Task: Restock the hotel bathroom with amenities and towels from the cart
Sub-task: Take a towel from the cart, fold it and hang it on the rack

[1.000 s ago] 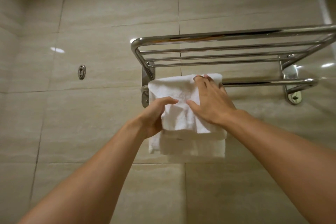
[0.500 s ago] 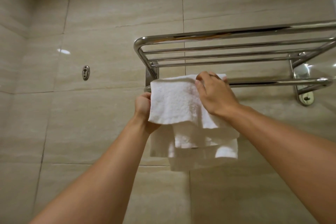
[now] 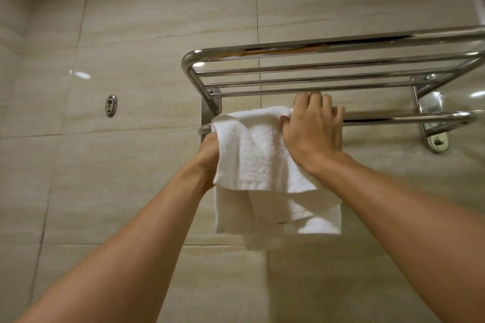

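Observation:
A white hand towel (image 3: 252,160) hangs folded over the lower bar (image 3: 393,120) of a chrome towel rack (image 3: 315,46) on the tiled wall. My right hand (image 3: 312,126) lies over the towel's top right edge, its fingers curled over the bar and the towel. At the towel's left edge is my left hand (image 3: 208,157), with its fingers hidden behind the cloth, so its grip does not show. The towel's lower layers hang uneven below the front fold.
The rack's upper shelf of several chrome rods (image 3: 328,78) holds nothing. Its right bracket (image 3: 434,136) is screwed to the wall. A small metal wall fitting (image 3: 111,105) sits to the left on the beige tiles.
My left hand slid from the towel's front to behind its left edge. My right hand moved up to the towel's top at the bar. The front layer now hangs looser over uneven lower folds.

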The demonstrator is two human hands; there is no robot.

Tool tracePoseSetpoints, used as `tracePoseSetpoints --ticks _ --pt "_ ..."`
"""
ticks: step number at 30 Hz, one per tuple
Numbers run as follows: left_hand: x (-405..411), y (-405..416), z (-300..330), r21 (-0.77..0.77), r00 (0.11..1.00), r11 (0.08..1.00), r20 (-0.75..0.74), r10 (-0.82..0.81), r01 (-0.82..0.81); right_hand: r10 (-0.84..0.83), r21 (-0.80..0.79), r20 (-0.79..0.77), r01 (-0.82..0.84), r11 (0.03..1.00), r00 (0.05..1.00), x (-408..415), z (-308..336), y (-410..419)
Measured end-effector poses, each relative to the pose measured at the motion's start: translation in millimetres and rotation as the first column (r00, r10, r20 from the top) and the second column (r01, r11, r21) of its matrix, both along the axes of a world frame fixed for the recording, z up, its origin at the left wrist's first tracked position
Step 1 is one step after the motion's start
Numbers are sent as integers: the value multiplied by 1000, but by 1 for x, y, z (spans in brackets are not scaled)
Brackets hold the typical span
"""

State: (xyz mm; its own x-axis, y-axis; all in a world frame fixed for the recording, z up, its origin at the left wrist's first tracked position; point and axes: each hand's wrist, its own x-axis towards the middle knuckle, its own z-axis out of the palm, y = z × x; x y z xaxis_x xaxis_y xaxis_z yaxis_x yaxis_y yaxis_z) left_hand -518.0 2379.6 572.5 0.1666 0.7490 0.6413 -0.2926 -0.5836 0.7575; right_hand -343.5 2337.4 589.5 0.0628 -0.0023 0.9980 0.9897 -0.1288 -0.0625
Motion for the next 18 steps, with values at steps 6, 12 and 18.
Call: tracePoseSetpoints --ticks 6,12,18 --pt "13 -4 8 -87 973 991 196 120 -105 -18 10 31 18 1000 999 4 1 0" --pt "4 0 12 10 904 916 169 393 -400 56 145 101 -71 987 993 17 9 -13" --pt "-6 1 6 95 895 894 -44 443 -438 247 -31 129 -245 969 960 18 7 -20"
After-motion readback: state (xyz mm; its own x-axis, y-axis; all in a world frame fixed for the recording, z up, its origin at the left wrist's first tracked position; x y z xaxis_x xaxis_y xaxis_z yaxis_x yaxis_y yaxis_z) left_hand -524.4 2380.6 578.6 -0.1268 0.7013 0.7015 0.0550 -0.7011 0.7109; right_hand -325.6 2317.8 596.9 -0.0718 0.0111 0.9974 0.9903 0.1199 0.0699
